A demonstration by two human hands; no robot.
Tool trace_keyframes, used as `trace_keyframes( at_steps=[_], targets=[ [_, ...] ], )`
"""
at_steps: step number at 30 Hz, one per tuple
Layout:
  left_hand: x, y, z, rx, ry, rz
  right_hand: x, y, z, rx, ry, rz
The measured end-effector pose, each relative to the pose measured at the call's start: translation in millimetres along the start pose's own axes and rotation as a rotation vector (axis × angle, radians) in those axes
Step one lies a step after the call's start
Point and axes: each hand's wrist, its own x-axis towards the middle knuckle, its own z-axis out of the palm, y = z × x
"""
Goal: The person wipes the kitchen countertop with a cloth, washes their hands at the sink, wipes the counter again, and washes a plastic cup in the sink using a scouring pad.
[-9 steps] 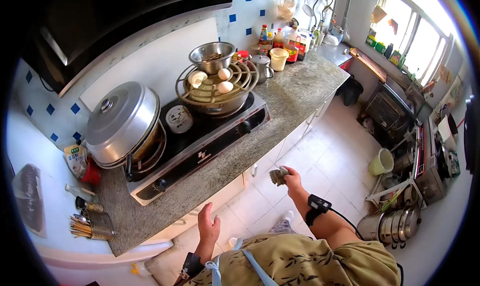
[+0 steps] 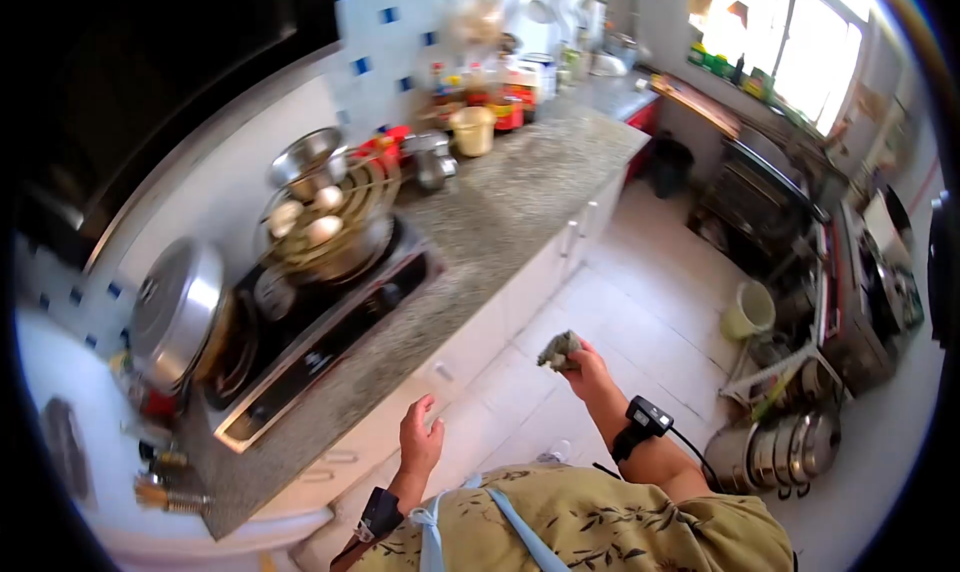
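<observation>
My right hand (image 2: 591, 376) is closed on a crumpled grey-green rag (image 2: 556, 350), held out over the tiled floor to the right of the counter. My left hand (image 2: 420, 441) hangs empty in front of the cabinet doors, thumb apart from the fingers. Neither hand touches the counter (image 2: 520, 204). On the gas stove (image 2: 330, 344) a round rack (image 2: 362, 194) carries several pale egg-like items (image 2: 324, 230) and a steel bowl (image 2: 308, 160). A large lidded pot (image 2: 180, 307) stands on the stove's left side.
Bottles (image 2: 512, 102) and a cream tub (image 2: 472, 132) line the back of the counter. Across the floor (image 2: 610, 312) are a pale bin (image 2: 748, 310), a rack of pots (image 2: 780, 452) and a dark oven-like box (image 2: 755, 207).
My view has swung to the right, so the stove and counter sit further left and look blurred. My right hand still holds the rag; my left hand stays empty.
</observation>
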Motion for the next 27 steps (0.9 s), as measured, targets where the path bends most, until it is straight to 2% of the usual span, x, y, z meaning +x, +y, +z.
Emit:
trace_keyframes(
  at_steps=[1,3,5,6,7,8,10,11,12,13,14,15,16,17,18,20,21,23,25,26,27],
  targets=[
    [3,-7,-5,0.052,-0.073,0.022,4,25,-7,0.075,0.030,0.018],
    [41,5,17,0.060,-0.245,0.135,20,24,-23,0.463,-0.130,-0.013],
    [68,11,50,0.129,-0.382,0.162,56,12,-42,0.711,-0.414,-0.087],
    [64,42,77,0.053,-0.383,0.119,27,-44,-52,0.600,-0.291,-0.097],
    [67,56,90,-0.015,-0.414,0.095,24,-63,-58,0.681,-0.245,-0.079],
    [77,45,101,0.030,-0.475,0.112,30,-62,-61,0.727,-0.356,-0.140],
    [83,70,131,-0.028,-0.516,0.056,18,-115,-72,0.772,-0.327,-0.101],
    [99,45,140,0.008,-0.601,0.043,37,-89,-87,0.870,-0.297,-0.128],
    [79,67,157,-0.062,-0.605,0.001,12,-121,-98,0.820,-0.295,-0.117],
    [77,62,154,-0.068,-0.646,-0.026,1,-111,-97,0.852,-0.296,-0.131],
    [124,28,158,0.030,-0.708,0.031,41,-73,-95,0.978,-0.302,-0.196],
    [108,57,184,-0.024,-0.704,0.011,24,-113,-109,0.935,-0.337,-0.189],
    [108,56,200,-0.034,-0.741,0.006,22,-115,-120,0.958,-0.367,-0.207],
    [148,21,206,0.037,-0.787,0.031,62,-76,-116,1.013,-0.401,-0.246],
    [146,59,235,-0.057,-0.776,0.007,48,-128,-131,0.941,-0.392,-0.251],
    [166,44,265,-0.074,-0.813,0.000,74,-124,-145,0.913,-0.363,-0.319],
    [158,80,292,-0.148,-0.832,0.003,51,-172,-161,0.837,-0.351,-0.324],
    [192,12,327,-0.076,-0.920,0.009,111,-117,-181,0.907,-0.322,-0.381],
    [219,59,369,-0.144,-0.905,0.065,107,-185,-195,0.868,-0.238,-0.419],
    [229,52,385,-0.122,-0.923,0.037,128,-178,-211,0.876,-0.190,-0.390],
    [242,107,410,-0.181,-0.898,0.074,122,-231,-216,0.874,-0.181,-0.417]
  ],
)
